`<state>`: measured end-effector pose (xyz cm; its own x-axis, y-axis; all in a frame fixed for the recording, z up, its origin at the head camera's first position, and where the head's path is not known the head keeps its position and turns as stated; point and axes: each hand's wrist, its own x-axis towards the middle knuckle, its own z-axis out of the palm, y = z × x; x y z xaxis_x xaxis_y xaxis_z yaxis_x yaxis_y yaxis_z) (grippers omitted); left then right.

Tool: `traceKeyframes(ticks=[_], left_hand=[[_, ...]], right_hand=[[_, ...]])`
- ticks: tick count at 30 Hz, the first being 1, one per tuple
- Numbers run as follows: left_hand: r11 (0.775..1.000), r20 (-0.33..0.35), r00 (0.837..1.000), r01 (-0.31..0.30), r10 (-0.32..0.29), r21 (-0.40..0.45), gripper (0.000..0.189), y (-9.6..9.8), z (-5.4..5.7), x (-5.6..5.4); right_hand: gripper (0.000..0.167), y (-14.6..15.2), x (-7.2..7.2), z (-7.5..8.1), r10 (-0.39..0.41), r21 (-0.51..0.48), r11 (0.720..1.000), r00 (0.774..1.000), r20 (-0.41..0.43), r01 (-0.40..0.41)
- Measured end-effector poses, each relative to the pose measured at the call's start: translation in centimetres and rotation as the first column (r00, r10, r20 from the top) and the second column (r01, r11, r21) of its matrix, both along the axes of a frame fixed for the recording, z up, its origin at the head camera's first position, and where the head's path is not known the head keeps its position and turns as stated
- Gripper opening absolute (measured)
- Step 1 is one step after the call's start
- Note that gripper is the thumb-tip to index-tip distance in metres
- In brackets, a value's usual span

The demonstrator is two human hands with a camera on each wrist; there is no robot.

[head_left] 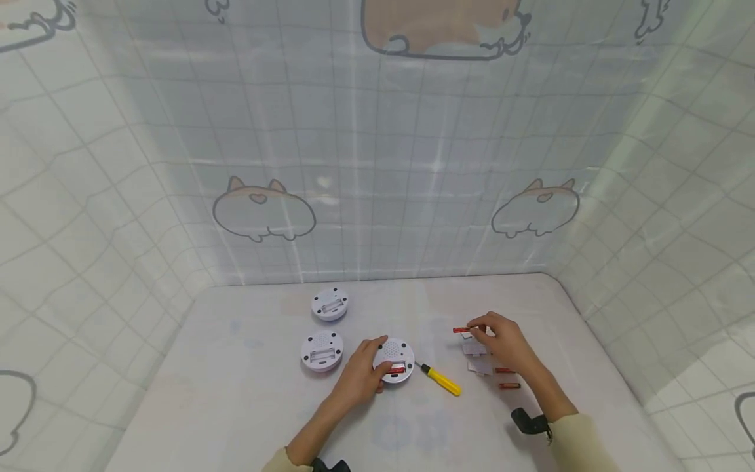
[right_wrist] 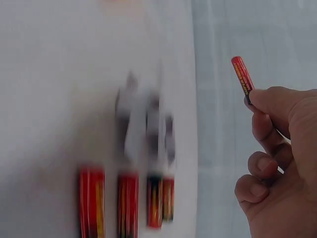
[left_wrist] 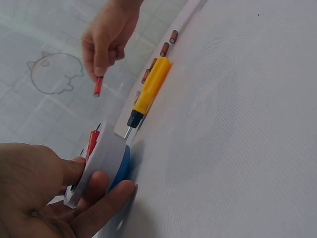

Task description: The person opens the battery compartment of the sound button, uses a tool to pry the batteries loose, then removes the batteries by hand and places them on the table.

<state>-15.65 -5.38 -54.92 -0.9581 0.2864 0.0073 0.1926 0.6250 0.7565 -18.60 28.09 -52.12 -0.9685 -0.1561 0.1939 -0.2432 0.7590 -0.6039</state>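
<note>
My left hand grips a round white device with a perforated back, its open battery compartment facing up. A red battery lies in that compartment, and my left thumb rests by it. The left wrist view shows a blue underside on the device. Between thumb and index finger, my right hand pinches another red battery by one end, raised above the table at right. Below that hand are small white covers, blurred in the right wrist view.
Two more round white devices sit on the left with open compartments. A yellow-handled screwdriver lies just right of the held device. Several loose red batteries lie in a row near the covers. Patterned curtain walls enclose the table.
</note>
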Motion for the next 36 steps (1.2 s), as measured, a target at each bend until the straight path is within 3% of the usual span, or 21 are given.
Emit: traceKeyframes(ticks=[7,17,26,36], left_hand=[[1.0,0.029,1.0,-0.011,0.01,0.017,0.056,0.2,0.1,0.0],[0.999,0.037,0.999,-0.022,0.021,0.035,0.056,0.2,0.0,0.1],[0.999,0.065,0.998,-0.029,0.026,0.037,0.057,0.2,0.1,0.1],[0.999,0.052,0.998,-0.028,0.026,0.036,0.057,0.2,0.0,0.1]], right_hand=[[0.015,4.0,-1.6,-1.2,-0.065,0.004,0.998,0.996,0.064,0.065],[0.02,6.1,-3.4,-2.7,-0.139,0.036,0.99,0.979,0.148,0.135],[0.018,6.9,-4.0,-3.5,-0.168,0.056,0.986,0.951,0.259,0.159],[0.018,7.4,-4.1,-4.1,-0.158,0.058,0.987,0.95,0.27,0.148]])
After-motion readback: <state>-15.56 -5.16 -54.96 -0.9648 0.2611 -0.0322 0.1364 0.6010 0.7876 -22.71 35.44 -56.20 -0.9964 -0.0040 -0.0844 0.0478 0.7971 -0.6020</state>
